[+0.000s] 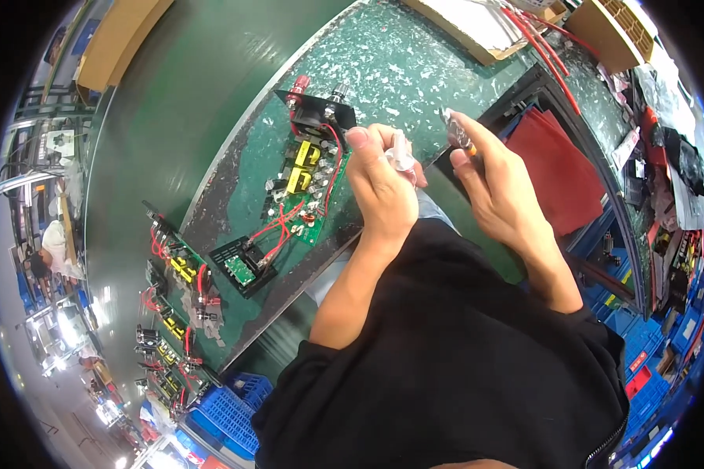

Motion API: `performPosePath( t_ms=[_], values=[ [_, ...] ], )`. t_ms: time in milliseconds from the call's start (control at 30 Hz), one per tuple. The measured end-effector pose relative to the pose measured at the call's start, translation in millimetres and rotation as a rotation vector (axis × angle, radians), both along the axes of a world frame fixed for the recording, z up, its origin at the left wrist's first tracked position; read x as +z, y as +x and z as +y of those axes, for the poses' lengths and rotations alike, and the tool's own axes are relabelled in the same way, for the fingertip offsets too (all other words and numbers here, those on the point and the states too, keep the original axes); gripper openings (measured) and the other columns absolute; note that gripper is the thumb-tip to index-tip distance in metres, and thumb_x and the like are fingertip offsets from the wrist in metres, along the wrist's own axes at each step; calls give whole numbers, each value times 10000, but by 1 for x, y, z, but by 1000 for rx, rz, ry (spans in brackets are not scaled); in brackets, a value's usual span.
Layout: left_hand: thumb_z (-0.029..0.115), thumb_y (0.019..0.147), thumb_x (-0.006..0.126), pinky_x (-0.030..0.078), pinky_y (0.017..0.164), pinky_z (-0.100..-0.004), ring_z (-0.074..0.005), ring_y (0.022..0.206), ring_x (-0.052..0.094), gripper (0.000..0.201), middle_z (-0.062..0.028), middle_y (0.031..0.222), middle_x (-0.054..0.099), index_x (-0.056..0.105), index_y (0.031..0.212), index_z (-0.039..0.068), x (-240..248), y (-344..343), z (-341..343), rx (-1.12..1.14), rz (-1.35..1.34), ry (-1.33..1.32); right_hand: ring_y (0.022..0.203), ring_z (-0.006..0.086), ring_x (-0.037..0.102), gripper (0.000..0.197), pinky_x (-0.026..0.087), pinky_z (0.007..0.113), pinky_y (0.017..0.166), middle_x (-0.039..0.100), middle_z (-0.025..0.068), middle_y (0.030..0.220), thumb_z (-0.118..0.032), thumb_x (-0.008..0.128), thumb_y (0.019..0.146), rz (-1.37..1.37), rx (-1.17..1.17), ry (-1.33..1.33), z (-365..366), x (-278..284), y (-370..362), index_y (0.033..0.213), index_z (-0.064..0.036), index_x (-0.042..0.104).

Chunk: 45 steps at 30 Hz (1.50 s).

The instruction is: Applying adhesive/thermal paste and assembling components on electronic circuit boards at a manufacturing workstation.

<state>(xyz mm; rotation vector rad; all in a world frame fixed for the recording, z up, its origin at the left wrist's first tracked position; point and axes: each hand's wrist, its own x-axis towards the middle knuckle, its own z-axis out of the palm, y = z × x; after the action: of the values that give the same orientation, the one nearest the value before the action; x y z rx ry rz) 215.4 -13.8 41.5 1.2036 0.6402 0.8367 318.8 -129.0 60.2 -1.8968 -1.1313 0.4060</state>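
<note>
Although your two hands are close together, the small, glossy white plastic piece [400,155] and the small, clear, shiny piece [454,131] are apart, with the clear one to the right of the white one. Your left hand [383,187] is closed around the white piece, its slim end standing out past your fingers, its long axis pointing mostly away from your body. Your right hand [504,191] pinches the clear piece between thumb and forefinger; a touch of orange shows by your thumb, and you cannot tell its exact form from this view.

Your left hand is also the nearer one to the green circuit board [314,194], which lies on the bench just left of it, its length running away from you. Blocky yellow-wrapped components [299,181] and round metal-topped cylinders crowd its surface. At the far end stands a flat black panel [317,107] with a ribbed red terminal [299,84]; at the near end, thin, flexible red wires [272,227] loop to a slotted black housing [225,255]. Below your right hand's far side, smooth dark red sheets [555,172] lie stacked in a black-rimmed tray [516,92]. White flecks roughen the worn green benchtop [399,55].
</note>
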Motion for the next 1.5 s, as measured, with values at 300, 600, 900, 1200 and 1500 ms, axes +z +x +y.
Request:
performPosePath(
  t_ms=[300, 600, 900, 1200, 1500],
  values=[
    [613, 1054, 126, 387, 504, -255, -127, 501, 424, 686, -31, 641, 456, 422, 730, 86, 6, 1, -3, 14, 74, 86, 761, 134, 600, 450, 534, 296, 666, 657, 99, 934, -105, 540, 1009, 742, 390, -33, -4, 11, 17, 1433, 0, 431],
    [515, 1086, 262, 386, 471, -235, -92, 544, 540, 622, -25, 659, 564, 510, 775, 36, 5, -6, 2, 87, 45, 17, 1164, 384, 590, 383, 459, 410, 985, 568, 246, 1248, -59, 555, 979, 115, 159, 26, 10, 13, -23, 1339, 31, 459],
    [481, 1100, 223, 365, 531, -250, -80, 589, 462, 618, -8, 680, 522, 484, 744, 48, -3, -9, 4, 144, 131, 280, 1060, 416, 584, 383, 475, 425, 911, 564, 236, 1168, -55, 588, 954, 77, 71, 26, 18, 9, -36, 1310, 27, 472],
    [439, 1109, 249, 349, 489, -266, -88, 542, 486, 617, -11, 602, 523, 512, 734, 25, -9, -6, 7, 162, 112, 291, 965, 437, 616, 371, 515, 449, 794, 586, 235, 1131, -74, 616, 944, -12, 8, -11, 18, 2, -38, 1279, 16, 484],
    [444, 1103, 275, 356, 436, -263, -75, 495, 486, 603, -8, 595, 522, 528, 753, 22, -11, -10, 12, 131, 162, 207, 867, 450, 633, 333, 513, 483, 682, 599, 225, 1075, -99, 635, 939, -137, 54, -43, 17, -2, -27, 1220, 15, 499]
  ],
)
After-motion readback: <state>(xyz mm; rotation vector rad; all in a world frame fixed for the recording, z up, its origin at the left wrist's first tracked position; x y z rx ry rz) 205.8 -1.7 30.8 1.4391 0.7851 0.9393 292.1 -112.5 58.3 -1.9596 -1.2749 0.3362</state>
